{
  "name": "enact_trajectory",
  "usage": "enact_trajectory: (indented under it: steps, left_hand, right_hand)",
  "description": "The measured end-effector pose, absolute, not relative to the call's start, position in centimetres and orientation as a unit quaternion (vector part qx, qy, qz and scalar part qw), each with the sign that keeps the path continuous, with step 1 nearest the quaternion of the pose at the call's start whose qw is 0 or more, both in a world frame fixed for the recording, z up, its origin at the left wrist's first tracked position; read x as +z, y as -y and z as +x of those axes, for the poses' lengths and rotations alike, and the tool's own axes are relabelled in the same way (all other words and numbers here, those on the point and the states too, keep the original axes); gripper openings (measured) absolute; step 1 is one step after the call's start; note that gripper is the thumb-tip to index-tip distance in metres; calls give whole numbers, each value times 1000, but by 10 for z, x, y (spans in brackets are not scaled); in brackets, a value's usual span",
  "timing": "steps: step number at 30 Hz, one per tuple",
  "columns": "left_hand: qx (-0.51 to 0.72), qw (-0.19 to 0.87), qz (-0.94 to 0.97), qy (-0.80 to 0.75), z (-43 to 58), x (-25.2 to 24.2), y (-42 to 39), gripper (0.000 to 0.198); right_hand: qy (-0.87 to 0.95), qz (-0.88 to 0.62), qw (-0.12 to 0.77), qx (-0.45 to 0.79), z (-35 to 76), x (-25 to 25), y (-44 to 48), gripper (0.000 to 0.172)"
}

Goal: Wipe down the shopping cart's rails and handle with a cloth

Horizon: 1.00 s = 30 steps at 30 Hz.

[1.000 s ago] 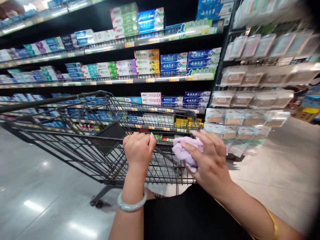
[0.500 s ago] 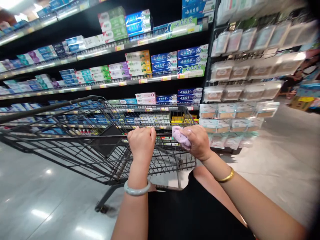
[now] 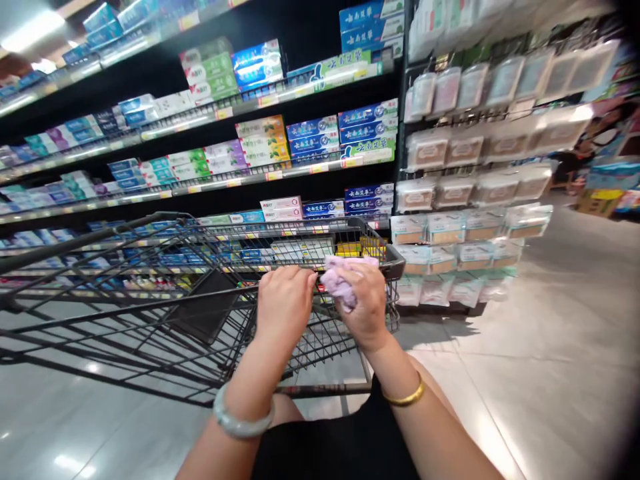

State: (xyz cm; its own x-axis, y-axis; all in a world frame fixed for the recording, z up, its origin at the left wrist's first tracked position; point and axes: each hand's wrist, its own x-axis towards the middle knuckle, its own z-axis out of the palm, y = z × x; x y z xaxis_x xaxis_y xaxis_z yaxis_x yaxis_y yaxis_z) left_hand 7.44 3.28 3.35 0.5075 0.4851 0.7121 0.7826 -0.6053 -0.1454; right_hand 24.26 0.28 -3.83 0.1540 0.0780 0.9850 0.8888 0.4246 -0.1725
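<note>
A black wire shopping cart [image 3: 193, 308] stands in front of me. My left hand [image 3: 286, 303], a pale bangle on its wrist, is closed around the cart's near top rail. Just to its right, my right hand [image 3: 367, 303] has its fingers wrapped over a crumpled light purple cloth [image 3: 339, 283]. The cloth lies against the same rail, near the cart's right-hand corner. Part of the rail is hidden under the cloth and both hands.
Behind the cart, shelves hold rows of toothpaste boxes [image 3: 313, 138]. Packaged goods hang on hooks on a rack [image 3: 463, 193] at the right. Tiled floor [image 3: 555, 333] runs along the right, and a dark flap [image 3: 204, 308] sits inside the cart.
My right hand has moved left with the cloth, closer to my left hand, and the cloth is more spread out. My left hand still grips the rail. The view has shifted slightly.
</note>
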Motion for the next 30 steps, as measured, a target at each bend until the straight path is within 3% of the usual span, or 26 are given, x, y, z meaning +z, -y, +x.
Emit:
enact_trajectory:
  steps: [4,10,16,22,28,30]
  left_hand:
    - [-309,275,-830,374,69,41,-35,34]
    - [-281,311,-812,407,89,27,-45,38]
    - [-289,333,-795,416,103,23,-45,38]
    - [-283,330,-791,429,116,24,-44,37]
    - [-274,326,-796,431,120,26,-44,37]
    - [-275,328,-793,433,122,26,-45,35]
  right_hand:
    - [423,-471,694,-344,251,-53,-12,41]
    - [552,-454,625,-316,234,-78,-16,36]
    - [381,-495,724,-293,275,-83,-18,37]
    - [528,-448,682,-235,246,-86,-16,44]
    - [318,-519,765,-213,291,-89,-22,38]
    - [325,-519,766,-195,284,-90,-21,39]
